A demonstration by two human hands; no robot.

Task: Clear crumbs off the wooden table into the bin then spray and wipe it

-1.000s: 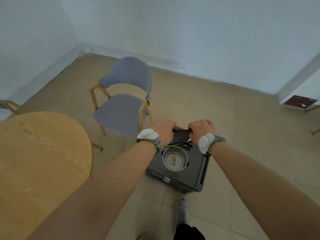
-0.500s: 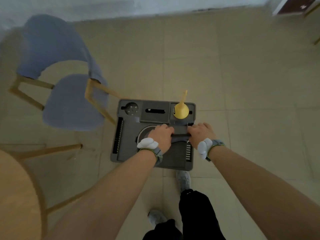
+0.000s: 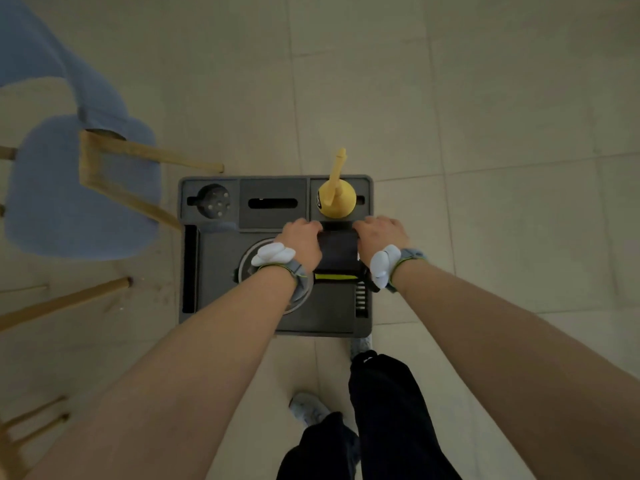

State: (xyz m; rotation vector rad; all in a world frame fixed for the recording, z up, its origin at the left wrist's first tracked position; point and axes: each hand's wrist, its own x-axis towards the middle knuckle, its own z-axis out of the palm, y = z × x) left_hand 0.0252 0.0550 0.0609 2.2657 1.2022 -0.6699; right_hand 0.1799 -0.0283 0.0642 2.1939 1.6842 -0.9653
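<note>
Head view: dark grey moulded caddy tray (image 3: 221,317) on the tiled floor (image 3: 485,98).
Grip: left hand (image 3: 303,242) and right hand (image 3: 379,233) curl around a folded dark cloth (image 3: 337,249) between them, probably for wiping.
Sprayer: yellow spray bottle (image 3: 336,199) upright at the tray's far right corner.
Hidden: wooden table out of frame; round dish (image 3: 247,263) mostly covered.

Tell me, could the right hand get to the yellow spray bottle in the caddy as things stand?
Probably yes. The yellow spray bottle stands upright just beyond the right hand, with nothing between them, but that hand is gripping the dark cloth and would have to let go first.
</note>
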